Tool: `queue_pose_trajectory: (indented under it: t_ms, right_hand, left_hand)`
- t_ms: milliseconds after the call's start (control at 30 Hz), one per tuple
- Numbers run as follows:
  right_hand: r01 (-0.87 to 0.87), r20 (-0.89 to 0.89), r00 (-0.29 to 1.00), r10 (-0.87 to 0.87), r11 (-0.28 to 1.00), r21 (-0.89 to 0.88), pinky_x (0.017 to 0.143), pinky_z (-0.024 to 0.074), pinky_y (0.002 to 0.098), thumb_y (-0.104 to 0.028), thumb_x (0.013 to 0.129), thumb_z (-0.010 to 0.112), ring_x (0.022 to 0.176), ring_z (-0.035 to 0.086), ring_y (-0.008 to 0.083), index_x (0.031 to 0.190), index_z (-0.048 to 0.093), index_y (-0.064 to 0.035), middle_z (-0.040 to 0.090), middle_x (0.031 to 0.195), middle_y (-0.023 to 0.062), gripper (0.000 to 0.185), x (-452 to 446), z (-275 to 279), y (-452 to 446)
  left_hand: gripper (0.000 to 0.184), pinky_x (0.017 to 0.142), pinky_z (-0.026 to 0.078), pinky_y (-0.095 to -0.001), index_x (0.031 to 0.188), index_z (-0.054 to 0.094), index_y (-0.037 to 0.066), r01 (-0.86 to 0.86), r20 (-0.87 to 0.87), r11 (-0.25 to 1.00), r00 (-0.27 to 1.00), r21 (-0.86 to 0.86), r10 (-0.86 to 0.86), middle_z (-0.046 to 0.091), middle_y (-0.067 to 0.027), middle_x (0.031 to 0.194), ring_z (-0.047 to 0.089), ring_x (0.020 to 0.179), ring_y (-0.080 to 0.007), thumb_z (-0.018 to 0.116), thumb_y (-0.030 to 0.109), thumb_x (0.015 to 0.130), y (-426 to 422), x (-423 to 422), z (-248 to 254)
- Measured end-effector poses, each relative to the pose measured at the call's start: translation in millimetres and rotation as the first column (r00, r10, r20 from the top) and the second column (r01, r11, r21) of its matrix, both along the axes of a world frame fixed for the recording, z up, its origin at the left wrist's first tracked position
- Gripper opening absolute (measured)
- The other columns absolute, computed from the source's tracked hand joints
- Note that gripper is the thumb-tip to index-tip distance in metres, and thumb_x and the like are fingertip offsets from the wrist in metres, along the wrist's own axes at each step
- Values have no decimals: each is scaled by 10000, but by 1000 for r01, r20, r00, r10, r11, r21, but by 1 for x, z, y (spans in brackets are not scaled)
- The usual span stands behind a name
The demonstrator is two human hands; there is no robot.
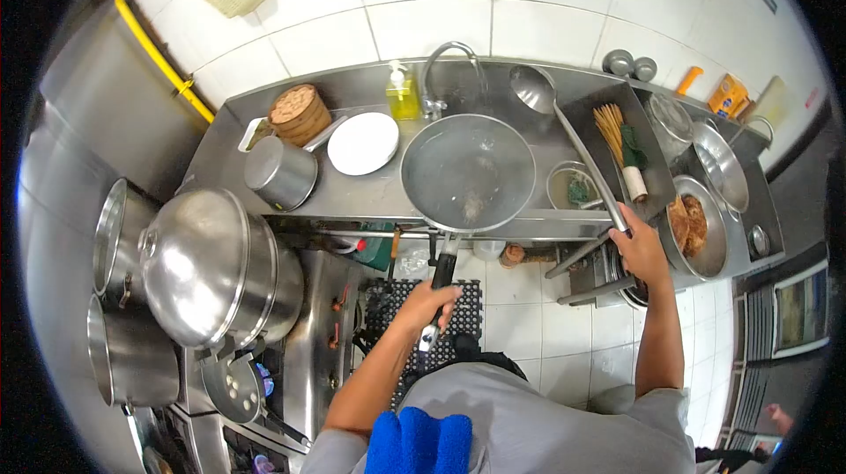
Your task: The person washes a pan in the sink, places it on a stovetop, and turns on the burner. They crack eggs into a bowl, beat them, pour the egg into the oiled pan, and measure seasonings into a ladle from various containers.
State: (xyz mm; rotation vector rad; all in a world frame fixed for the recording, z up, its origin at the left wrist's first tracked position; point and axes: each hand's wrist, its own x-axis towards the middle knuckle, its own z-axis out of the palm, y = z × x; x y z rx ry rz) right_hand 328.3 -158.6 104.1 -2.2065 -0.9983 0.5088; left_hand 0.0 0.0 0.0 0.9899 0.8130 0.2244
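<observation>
My left hand is wrapped round the black handle of a large grey wok. The wok lies level over the sink area, below the curved faucet, with what looks like some water and a pale patch inside. In my right hand is the end of a long-handled metal ladle. Its bowl rests or hovers by the back ledge, right of the faucet; which of the two I cannot tell. Beneath the ladle's handle sits a round strainer or bowl with a green scourer.
Left of the wok stand a white plate, a soap bottle, a saucepan and a bamboo steamer. A bamboo brush and a bowl of brown food are at right. A big domed steamer and stove burners flank my left.
</observation>
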Motion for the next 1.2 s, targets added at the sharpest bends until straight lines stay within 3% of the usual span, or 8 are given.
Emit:
queue_pose_trajectory:
  t_ms: [233, 333, 467, 567, 667, 967, 1100, 1200]
  right_hand:
    - [5, -106, 994, -8, 1000, -26, 443, 424, 297, -167, 810, 589, 431, 505, 135, 1268, 484, -76, 529, 599, 85, 479, -4, 6, -5]
    - [-76, 92, 992, 85, 992, -101, 671, 492, 394, -227, 820, 603, 745, 626, 379, 1244, 481, -44, 624, 876, 250, 478, 0, -24, 15]
    - [-60, 118, 989, 84, 979, -194, 778, 465, 430, -216, 832, 593, 930, 554, 454, 1255, 465, -49, 605, 950, 282, 473, -3, -63, 49]
    - [-219, 186, 953, 239, 968, -126, 648, 496, 393, -206, 838, 586, 721, 627, 371, 1271, 455, -61, 631, 833, 224, 475, -18, -71, 54]
    - [-292, -391, 898, 204, 939, -180, 398, 397, 273, -191, 836, 578, 400, 457, 105, 1284, 463, -78, 504, 609, 58, 475, -29, -31, 30]
    - [-145, -372, 926, 70, 973, -178, 406, 413, 272, -189, 840, 582, 426, 485, 126, 1194, 530, -58, 532, 608, 43, 381, -8, -84, 51]
    - [16, -817, 576, -32, 999, -28, 379, 371, 243, -198, 882, 555, 416, 450, 86, 1064, 539, -37, 505, 589, 2, 244, -11, -96, 101]
    - [142, -998, 64, 1, 990, 10, 375, 359, 220, -225, 894, 554, 428, 440, 53, 999, 538, -46, 504, 609, -21, 208, 15, -112, 128]
  left_hand:
    - [195, 396, 407, -249, 702, 481, 99, 107, 25, 994, 994, -13, -106, 502, 12, 559, 478, 427, -94, 615, 180, 818, 49, 77, -26]
    - [171, 396, 415, -254, 735, 472, 94, 99, 51, 993, 994, -57, -96, 502, 12, 567, 474, 428, -89, 609, 161, 813, 55, 86, -24]
    - [163, 394, 414, -252, 746, 468, 88, 102, 52, 994, 994, -24, -101, 502, 11, 571, 475, 432, -90, 607, 149, 806, 63, 98, -30]
    - [144, 395, 414, -255, 768, 478, 79, 122, -8, 992, 993, -11, -122, 502, 8, 573, 475, 435, -92, 603, 143, 799, 68, 100, -24]
    - [172, 386, 407, -271, 691, 482, 84, 95, -57, 995, 994, 18, -94, 502, 1, 572, 470, 421, -107, 600, 148, 798, 78, 103, -22]
    - [215, 418, 428, -280, 674, 565, 55, 61, 112, 972, 993, -227, -37, 536, -38, 583, 507, 471, -133, 614, 211, 815, 115, 164, -69]
    - [352, 416, 436, -279, 680, 580, 31, 56, -108, 991, 992, -119, -69, 581, -64, 600, 545, 476, -148, 607, 349, 830, 101, 176, -51]
    - [625, 458, 471, -272, 633, 634, 15, 598, -507, 728, 766, 336, -395, 614, -105, 553, 599, 504, -141, 490, 592, 824, 78, 147, -25]
